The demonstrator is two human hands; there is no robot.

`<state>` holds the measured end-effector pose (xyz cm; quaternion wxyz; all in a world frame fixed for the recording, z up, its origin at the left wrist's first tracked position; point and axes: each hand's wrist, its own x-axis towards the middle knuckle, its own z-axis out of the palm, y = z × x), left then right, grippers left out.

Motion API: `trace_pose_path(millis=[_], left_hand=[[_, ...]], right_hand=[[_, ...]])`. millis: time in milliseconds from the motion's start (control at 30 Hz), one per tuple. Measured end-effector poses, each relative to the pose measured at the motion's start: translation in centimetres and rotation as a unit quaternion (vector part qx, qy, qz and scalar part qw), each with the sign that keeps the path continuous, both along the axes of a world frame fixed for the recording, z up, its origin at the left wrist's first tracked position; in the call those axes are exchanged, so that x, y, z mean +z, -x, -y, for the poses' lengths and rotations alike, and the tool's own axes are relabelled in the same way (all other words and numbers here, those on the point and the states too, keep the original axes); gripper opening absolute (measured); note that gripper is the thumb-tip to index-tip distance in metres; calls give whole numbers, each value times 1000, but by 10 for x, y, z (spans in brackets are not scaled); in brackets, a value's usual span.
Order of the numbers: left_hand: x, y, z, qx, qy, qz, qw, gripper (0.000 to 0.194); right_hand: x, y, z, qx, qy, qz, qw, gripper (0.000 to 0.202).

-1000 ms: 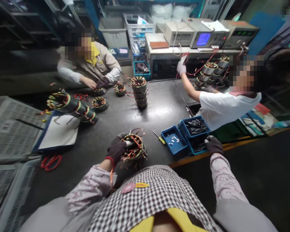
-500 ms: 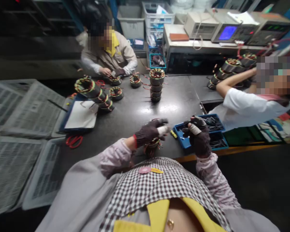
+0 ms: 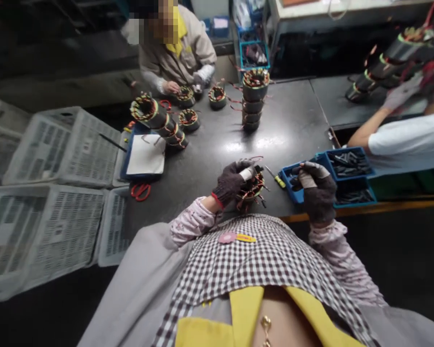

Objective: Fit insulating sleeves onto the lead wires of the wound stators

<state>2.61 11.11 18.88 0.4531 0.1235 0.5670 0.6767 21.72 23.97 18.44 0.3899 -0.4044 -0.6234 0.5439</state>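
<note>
My left hand, in a dark glove with tape on one finger, grips a wound motor stator with red and orange wires at the table's near edge. My right hand, also in a dark glove with a taped finger, hovers over the blue parts bins with its fingers pinched together; I cannot tell whether a small black piece is in them. A yellow-handled screwdriver lies between the stator and the bins.
A stack of stators stands mid-table; more stators lie by a blue clipboard and red scissors. One person works across the table, another at the right. White plastic crates lie at left.
My right hand came up from the far bin toward the stator. My left hand settled back on the stator. The view tilted down and shifted.
</note>
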Motion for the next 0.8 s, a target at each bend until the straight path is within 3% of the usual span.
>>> trace_pose_path(millis=[200, 300, 400, 500, 633, 800], left_hand=[[-9, -2, -5, 18, -10, -15, 1000, 37], [-10, -3, -10, 27, -10, -6, 1000, 38], [-11, -3, -11, 37, -6, 1, 999, 39], [-10, -3, -9, 53, -5, -11, 999, 38], [-11, -5, -6, 72, -3, -36, 997, 37], [-12, -6, -4, 85, 4, -52, 995, 35]], right_hand=[[-79, -61, 4, 53, 22, 244, 968, 33], [-123, -64, 2, 90, 26, 337, 937, 22], [-156, -60, -5, 118, 58, 370, 920, 18], [-174, -64, -7, 148, 67, 384, 909, 28], [-183, -73, -10, 211, 79, 411, 883, 40], [-188, -60, -16, 342, 22, 469, 814, 41]])
